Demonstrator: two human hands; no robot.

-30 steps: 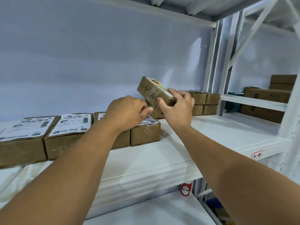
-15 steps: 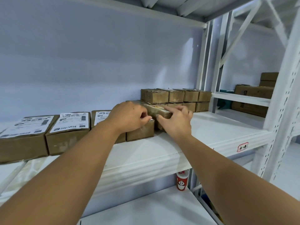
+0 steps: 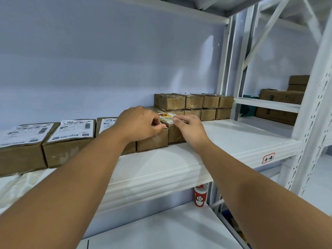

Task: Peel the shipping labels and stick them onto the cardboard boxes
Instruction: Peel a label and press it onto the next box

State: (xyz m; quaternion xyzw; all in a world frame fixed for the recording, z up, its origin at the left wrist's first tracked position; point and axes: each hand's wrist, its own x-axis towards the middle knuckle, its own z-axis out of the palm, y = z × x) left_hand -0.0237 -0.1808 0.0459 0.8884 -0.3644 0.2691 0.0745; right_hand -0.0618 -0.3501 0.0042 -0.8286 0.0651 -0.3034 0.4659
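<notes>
Left grip [image 3: 142, 123]: resting on the neighbouring box [image 3: 152, 141], which is touching the left side of the sticker-topped box [image 3: 173, 134]. The fingers are curling, with thumb meeting forefinger at the seam between the two. Whether anything is being pinched there cannot be told.

Right grip [image 3: 190, 129]: fingers are lying loose and apart over the top of the sticker-topped box, clasping nothing.

Task items:
- Labelled boxes [image 3: 68, 151] are sitting in a row further left of the sticker-topped box, each carrying one of the shipping labels [image 3: 75, 129].
- A plain stack [image 3: 194, 102] is standing just behind it and to its right, all on the same shelf [image 3: 233, 139].
- No loose label for this box is showing.

Hazards, as judged:
- A label going down here is likely to bridge the seam onto the neighbouring box, since the two are sitting tight together.
- It may also land crooked, crease, or bury the sticker [image 3: 166, 115] if pressed one-handed.
- A hard press could be nudging the light box out of line.
- The left wrist could be scuffing the label beneath it.

Markings:
- Shipping labels are showing barcodes and square codes; the print is too small to read.
- The sticker is showing red and yellow; its characters are unreadable.
- A shelf tag [image 3: 268, 158], right of the sticker-topped box and lower on the shelf lip, is red-bordered with handwritten strokes that are not legible.
- A red cup [image 3: 199, 197], below the box, is bearing a white cartoon figure with no readable name.
- Far boxes [image 3: 282, 97], well to the right, are carrying a dark printed mark, unreadable.
</notes>
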